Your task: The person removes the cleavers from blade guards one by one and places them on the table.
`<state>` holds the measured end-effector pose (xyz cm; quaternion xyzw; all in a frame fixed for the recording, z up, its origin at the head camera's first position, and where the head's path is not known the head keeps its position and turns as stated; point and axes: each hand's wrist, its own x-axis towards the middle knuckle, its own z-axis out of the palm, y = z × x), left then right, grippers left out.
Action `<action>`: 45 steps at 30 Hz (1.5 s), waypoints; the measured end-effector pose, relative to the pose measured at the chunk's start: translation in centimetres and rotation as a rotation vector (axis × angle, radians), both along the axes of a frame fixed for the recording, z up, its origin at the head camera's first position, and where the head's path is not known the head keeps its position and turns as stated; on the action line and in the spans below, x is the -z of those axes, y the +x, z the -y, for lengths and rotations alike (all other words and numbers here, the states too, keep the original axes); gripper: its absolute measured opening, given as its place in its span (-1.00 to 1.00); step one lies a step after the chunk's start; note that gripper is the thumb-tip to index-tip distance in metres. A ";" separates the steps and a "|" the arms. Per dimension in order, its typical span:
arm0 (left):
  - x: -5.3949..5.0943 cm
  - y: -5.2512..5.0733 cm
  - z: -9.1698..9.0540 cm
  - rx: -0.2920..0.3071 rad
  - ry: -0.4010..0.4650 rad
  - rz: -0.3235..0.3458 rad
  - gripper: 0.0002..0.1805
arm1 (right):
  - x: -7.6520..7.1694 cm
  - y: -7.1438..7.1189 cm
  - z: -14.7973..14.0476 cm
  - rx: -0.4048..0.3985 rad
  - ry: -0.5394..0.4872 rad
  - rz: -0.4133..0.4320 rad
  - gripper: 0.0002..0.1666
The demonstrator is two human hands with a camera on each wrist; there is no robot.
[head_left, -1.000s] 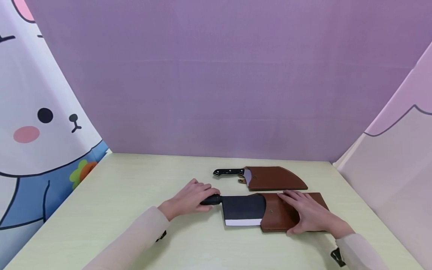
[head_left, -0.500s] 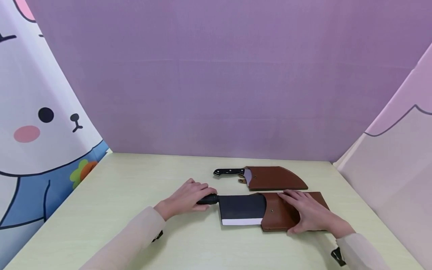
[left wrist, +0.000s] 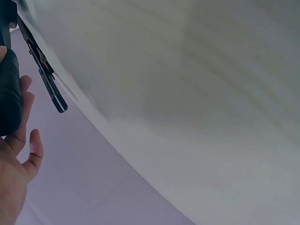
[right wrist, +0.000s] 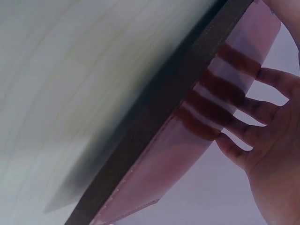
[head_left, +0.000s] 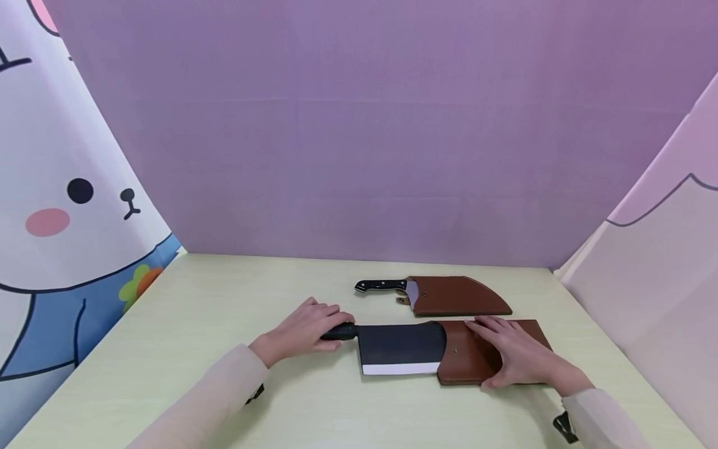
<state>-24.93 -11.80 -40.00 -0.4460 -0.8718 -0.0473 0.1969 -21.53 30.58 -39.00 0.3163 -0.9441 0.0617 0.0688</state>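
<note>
My left hand point(head_left: 305, 327) grips the black handle point(head_left: 340, 332) of a cleaver. Its dark blade point(head_left: 401, 346), with a bright cutting edge, lies partly inside a brown leather sheath point(head_left: 468, 368); the covered part is hidden. My right hand point(head_left: 518, 355) spans the sheath, fingers toward the far side and thumb by the near edge. In the right wrist view, the fingertips point(right wrist: 225, 140) touch the sheath's glossy face point(right wrist: 187, 145). In the left wrist view, the left hand point(left wrist: 16, 164) and the cleaver's handle point(left wrist: 9, 93) show at the left edge.
A second knife with a black riveted handle point(head_left: 381, 285) lies behind, in its own brown sheath point(head_left: 457, 296). The pale wood-grain table point(head_left: 252, 280) meets a purple backdrop point(head_left: 359, 137). Cartoon-printed cloth point(head_left: 84, 249) hangs at the left, and pink-and-white cloth point(head_left: 667, 262) at the right.
My left hand has drawn the cleaver leftward, so more of its blade shows outside the sheath. The right hand and sheath have shifted only slightly right.
</note>
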 end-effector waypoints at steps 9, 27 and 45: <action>-0.1 0.4 0.6 -0.006 -0.005 0.009 -0.58 | -0.1 0.1 -0.3 0.004 0.003 -0.006 0.24; -0.5 1.0 2.4 -0.040 0.000 0.024 -0.59 | 0.1 0.2 -1.2 0.017 0.000 -0.037 0.25; -1.4 1.7 4.7 -0.062 -0.021 0.064 -0.57 | -0.5 0.8 -1.1 0.030 0.003 -0.040 0.25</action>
